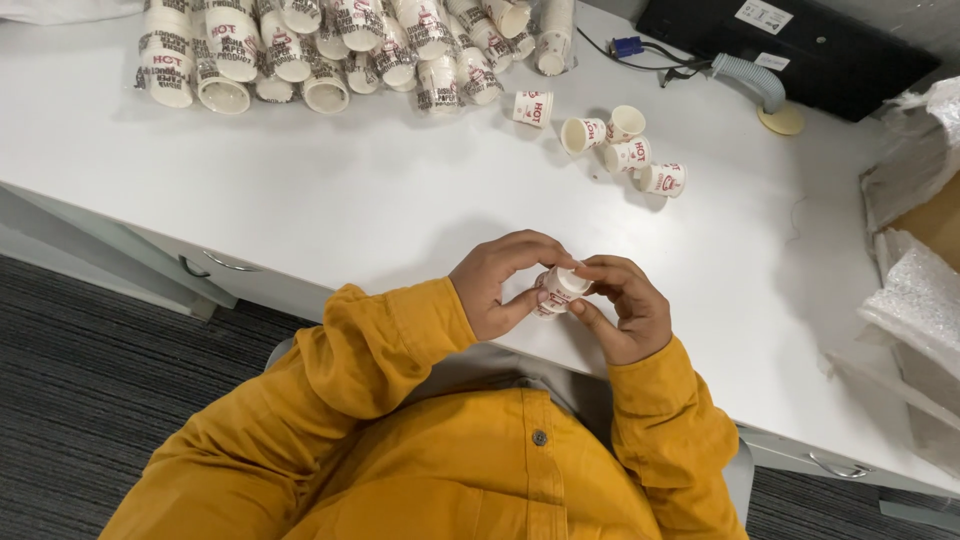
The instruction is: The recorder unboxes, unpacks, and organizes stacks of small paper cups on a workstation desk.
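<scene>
Cups in hand: left hand [497, 283] and right hand [622, 305] meet at the near edge of the white table [330, 200], both pinching a small paper cup [558, 290] between them. Left fingers curl over the top with the thumb underneath. Right fingertips press on the rim side. It could be one cup or a few nested ones; I can't tell.

Progress, judging by the layout: five loose cups [615, 145] lie on the table beyond the hands, some tipped on their sides, one upright and upside down. These look like the separated ones. Far left, a big heap of stacked cup sleeves in clear plastic wrap [330, 50] sits apparently untouched, so most of the stock is left.

Surface: plain white desktop, mostly bare in the middle, with drawer handles [222, 266] showing under the near edge.

Room:
- dark box [790, 50] at far right, with a grey ribbed hose [750, 80] and a cable beside it
- crumpled clear plastic and a cardboard box [915, 230] at the right edge
- dark ribbed carpet [90, 380] below

The person wears a mustard-yellow shirt [450, 470].
</scene>
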